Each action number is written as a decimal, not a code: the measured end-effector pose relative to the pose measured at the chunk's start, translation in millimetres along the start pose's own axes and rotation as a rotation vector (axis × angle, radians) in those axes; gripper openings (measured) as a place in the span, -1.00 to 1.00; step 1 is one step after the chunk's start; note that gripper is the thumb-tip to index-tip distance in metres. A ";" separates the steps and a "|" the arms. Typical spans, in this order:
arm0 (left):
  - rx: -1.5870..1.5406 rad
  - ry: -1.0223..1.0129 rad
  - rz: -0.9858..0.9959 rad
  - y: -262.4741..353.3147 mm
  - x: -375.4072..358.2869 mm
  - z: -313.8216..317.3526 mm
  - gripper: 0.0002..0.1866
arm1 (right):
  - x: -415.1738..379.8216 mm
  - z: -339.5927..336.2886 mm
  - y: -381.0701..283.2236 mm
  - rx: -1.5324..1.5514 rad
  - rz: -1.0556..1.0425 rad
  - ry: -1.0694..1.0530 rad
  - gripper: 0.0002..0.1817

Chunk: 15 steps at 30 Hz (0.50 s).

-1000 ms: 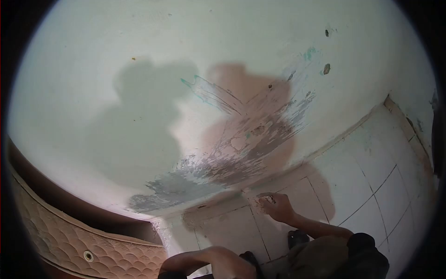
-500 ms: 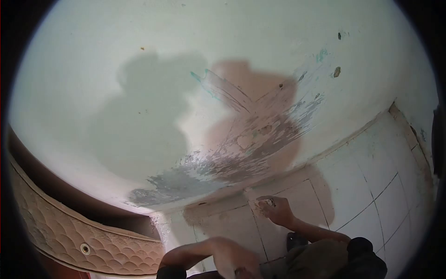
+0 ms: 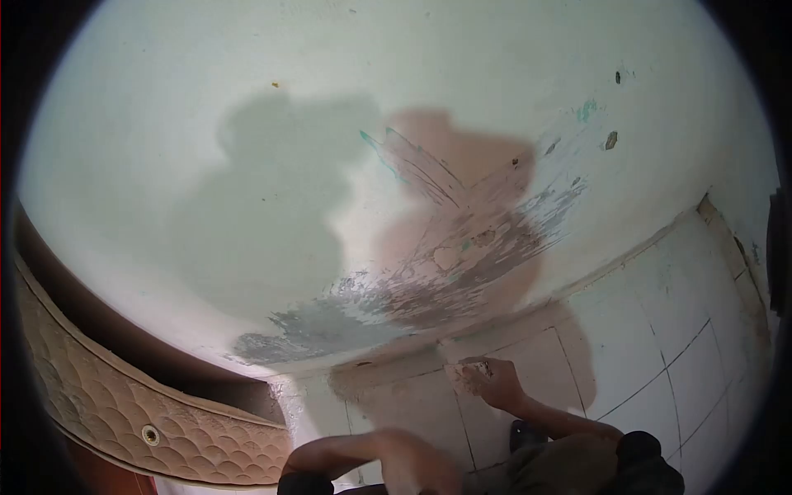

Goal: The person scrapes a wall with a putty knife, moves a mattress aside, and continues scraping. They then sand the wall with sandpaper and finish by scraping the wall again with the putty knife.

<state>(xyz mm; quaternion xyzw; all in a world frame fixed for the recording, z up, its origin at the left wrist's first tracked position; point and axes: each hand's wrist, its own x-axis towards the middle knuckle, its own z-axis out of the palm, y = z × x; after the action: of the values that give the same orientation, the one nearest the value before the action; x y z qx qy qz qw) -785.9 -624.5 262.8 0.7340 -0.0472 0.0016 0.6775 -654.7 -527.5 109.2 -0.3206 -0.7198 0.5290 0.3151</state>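
Note:
My right hand [image 3: 497, 384] is closed around a small pale, crumbly-looking piece [image 3: 469, 377], held just above the floor tiles near the base of the wall. At the bottom edge of the view is my left hand [image 3: 417, 469], blurred, its fingers hidden. Above both hands, the pale green wall [image 3: 289, 223] carries a long scraped patch [image 3: 462, 272] with grey streaks and chipped paint.
A quilted tan mattress [image 3: 198, 445] stands at the lower left beside the wall. White floor tiles [image 3: 635, 363] with dark joints run along the wall's base towards a corner at the right. Shadows fall on the wall.
The view has shifted slightly, so the wall marks sit a little further right. My right hand appears slightly lower, still closed around the piece.

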 end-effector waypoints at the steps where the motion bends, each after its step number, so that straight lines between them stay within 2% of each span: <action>1: 0.007 0.000 0.000 -1.3 -0.4 -1.4 -0.58 | 0.5 -0.2 -0.6 0.017 -0.014 0.011 -0.70; 15: -0.015 -0.026 0.012 -12.6 3.4 1.7 -0.66 | -2.5 1.7 -1.0 0.023 0.009 0.014 -0.72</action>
<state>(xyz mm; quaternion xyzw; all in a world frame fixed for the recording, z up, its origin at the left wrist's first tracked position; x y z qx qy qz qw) -781.7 -625.4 250.4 0.7285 -0.0605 -0.0042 0.6824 -654.7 -530.7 109.4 -0.3239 -0.7099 0.5363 0.3216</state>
